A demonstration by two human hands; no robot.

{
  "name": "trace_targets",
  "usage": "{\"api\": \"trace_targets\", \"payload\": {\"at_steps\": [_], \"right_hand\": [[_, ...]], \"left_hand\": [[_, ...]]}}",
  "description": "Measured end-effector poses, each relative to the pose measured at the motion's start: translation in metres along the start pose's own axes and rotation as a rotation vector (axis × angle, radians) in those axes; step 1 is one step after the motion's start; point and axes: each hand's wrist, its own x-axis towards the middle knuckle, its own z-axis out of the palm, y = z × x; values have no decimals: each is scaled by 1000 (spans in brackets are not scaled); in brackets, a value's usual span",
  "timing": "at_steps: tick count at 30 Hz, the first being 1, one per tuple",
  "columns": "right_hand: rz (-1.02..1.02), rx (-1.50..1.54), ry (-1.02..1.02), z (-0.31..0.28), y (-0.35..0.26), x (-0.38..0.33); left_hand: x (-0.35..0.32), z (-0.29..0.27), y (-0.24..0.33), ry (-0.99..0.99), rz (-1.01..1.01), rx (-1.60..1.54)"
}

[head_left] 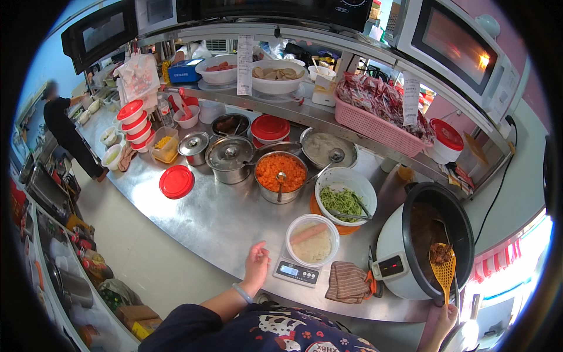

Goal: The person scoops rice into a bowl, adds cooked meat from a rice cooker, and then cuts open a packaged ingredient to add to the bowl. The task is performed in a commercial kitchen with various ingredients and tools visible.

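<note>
Table [217,229] of metal, long, bearing pots [230,154] and bowls [365,186], with pale floor [132,234] alongside. At right, a white cooker [391,243]; over its opening, a yellow slotted spoon [444,274] carrying brown food [441,253]. Right hand [447,320]: closed round the spoon's handle. Left hand [256,265]: half open, holding nothing, near the scale [297,272] and its tub [319,249].

Left of the scale [296,272], broad bare countertop [214,220] permits passage; the left hand [255,270] occupies its near edge. Beyond the scale, the pot of diced orange food [270,190] and the bowl of green shreds [359,182] obstruct reach. Right of the scale, a low striped cloth [348,283] precedes the tall cooker [394,243], whose opening the yellow skimmer [444,271] partly obstructs.
</note>
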Motion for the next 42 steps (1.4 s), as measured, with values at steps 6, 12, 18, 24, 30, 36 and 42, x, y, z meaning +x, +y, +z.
{"api": "trace_targets", "payload": {"at_steps": [6, 12, 18, 24, 30, 36, 42], "right_hand": [[25, -89, -2, 2, -8, -2], [-139, -97, 86, 16, -18, -10], [-34, -46, 17, 8, -9, -5], [-33, -1, -23, 5, 2, 2], [-6, 36, -37, 4, 0, 2], [8, 64, -40, 8, -6, 3], [6, -109, 50, -1, -14, 1]], "left_hand": [[-87, 67, 185, -794, 670, -633], [-144, 114, 274, -1475, 778, -864], [-147, 112, 275, -1547, 812, -921], [-150, 116, 275, -1582, 823, -918], [-154, 125, 279, -1629, 807, -899], [-151, 135, 285, -1635, 768, -885], [-118, 119, 254, -1401, 639, -802]]}}
